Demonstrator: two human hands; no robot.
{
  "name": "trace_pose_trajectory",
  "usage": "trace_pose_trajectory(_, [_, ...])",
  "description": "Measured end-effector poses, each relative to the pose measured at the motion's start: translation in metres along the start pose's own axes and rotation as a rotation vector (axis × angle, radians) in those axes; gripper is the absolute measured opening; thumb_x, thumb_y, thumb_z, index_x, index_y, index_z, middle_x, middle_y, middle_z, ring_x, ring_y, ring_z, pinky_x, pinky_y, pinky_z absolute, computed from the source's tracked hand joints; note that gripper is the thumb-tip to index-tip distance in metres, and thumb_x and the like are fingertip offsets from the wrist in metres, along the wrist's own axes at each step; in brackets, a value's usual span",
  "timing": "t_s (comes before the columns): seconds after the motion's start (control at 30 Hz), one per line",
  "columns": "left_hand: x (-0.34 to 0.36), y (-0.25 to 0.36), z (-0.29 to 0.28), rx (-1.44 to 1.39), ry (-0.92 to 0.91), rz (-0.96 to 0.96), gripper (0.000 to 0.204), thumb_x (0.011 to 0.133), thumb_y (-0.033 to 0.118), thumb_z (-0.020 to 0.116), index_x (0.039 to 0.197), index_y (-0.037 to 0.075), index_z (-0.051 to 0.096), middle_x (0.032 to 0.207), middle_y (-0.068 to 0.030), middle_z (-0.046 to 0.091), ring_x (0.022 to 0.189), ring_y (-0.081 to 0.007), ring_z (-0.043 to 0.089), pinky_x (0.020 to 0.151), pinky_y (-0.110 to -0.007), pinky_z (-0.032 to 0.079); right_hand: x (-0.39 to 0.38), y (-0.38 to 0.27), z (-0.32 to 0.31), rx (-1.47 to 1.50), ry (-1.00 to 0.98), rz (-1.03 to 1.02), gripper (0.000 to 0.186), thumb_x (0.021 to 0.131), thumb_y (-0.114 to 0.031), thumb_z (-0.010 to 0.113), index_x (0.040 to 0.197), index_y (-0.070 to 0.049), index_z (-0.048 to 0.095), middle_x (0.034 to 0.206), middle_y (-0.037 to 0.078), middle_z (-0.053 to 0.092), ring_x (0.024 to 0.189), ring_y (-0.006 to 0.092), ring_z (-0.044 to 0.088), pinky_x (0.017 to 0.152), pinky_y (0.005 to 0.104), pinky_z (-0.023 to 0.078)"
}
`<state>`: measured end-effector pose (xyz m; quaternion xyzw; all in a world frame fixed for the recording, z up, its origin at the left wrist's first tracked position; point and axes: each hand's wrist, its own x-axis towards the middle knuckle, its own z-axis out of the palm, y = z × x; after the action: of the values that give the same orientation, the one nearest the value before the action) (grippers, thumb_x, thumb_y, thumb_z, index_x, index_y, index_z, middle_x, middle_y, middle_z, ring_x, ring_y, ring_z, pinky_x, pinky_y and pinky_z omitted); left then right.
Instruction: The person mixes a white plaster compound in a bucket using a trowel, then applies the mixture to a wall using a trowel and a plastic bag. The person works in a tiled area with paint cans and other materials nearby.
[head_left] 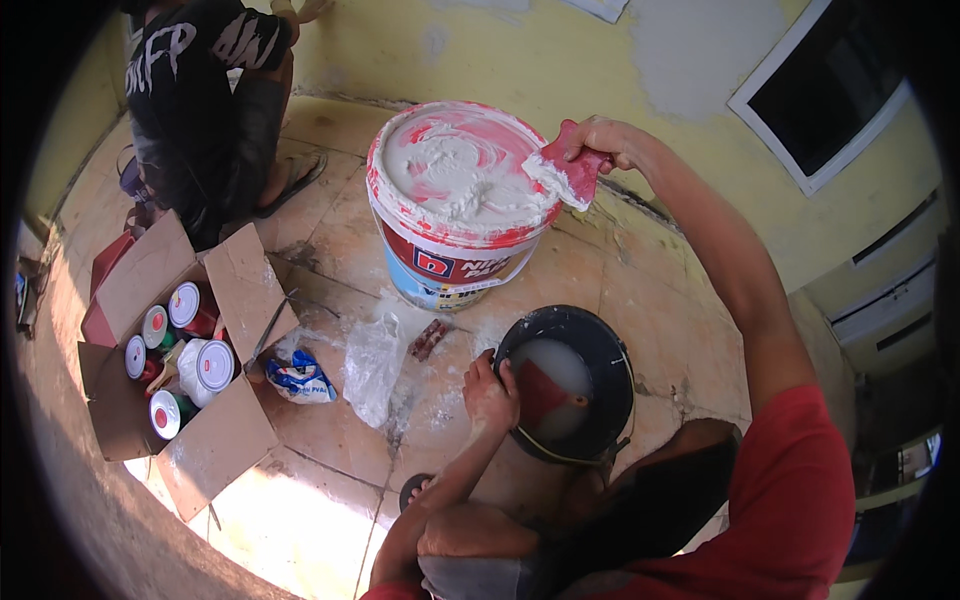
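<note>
Putty on the scraper [572, 172], gripped by the right hand [600, 135], could drop off over the floor; left hand [490, 393] clasps the black bucket's [610, 385] rim.

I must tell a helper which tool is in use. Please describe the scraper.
Find the big white paint bucket by the yellow wall. At its right rim the right hand holds a flat red scraper, its blade loaded with white paste; nothing else there is red and flat.
</note>
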<state>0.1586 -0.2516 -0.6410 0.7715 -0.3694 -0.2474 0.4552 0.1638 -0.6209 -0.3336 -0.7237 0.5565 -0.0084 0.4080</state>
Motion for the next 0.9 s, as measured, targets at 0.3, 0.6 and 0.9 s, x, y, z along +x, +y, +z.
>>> trace_pose_trajectory(0.3, [0.001, -0.002, -0.001, -0.008, 0.003, -0.036, 0.047, 0.106, 0.038, 0.054, 0.140, 0.005, 0.053, 0.132, -0.0180, 0.062, 0.122, -0.0397, 0.058, 0.103, -0.053, 0.046, -0.019, -0.051, 0.073, 0.194, -0.050, -0.200, 0.013, 0.083, -0.012, 0.075, 0.096, -0.008, 0.073, 0.081, 0.005, 0.069, 0.066, 0.0118, 0.064, 0.040, 0.0260, 0.042])
trace_pose_trajectory(0.6, [0.001, 0.000, -0.008, 0.006, -0.015, -0.037, 0.046, 0.106, 0.037, 0.054, 0.139, 0.005, 0.054, 0.131, -0.0178, 0.062, 0.122, -0.0388, 0.059, 0.102, -0.053, 0.047, -0.078, -0.043, 0.093, -0.392, 0.103, -0.881, 0.031, 0.088, -0.013, 0.071, 0.118, -0.008, 0.077, 0.107, 0.014, 0.079, 0.100, 0.0279, 0.073, 0.093, 0.0398, 0.055])
trace_pose_trajectory(0.9, [0.002, 0.002, -0.005, 0.000, -0.001, -0.030, 0.045, 0.106, 0.035, 0.054, 0.139, 0.005, 0.054, 0.131, -0.0189, 0.062, 0.122, -0.0384, 0.059, 0.102, -0.053, 0.047, -0.078, -0.024, 0.092, -0.216, 0.285, -0.950, 0.027, 0.095, -0.009, 0.071, 0.121, -0.002, 0.073, 0.092, 0.009, 0.077, 0.069, 0.0123, 0.065, 0.065, 0.0305, 0.055])
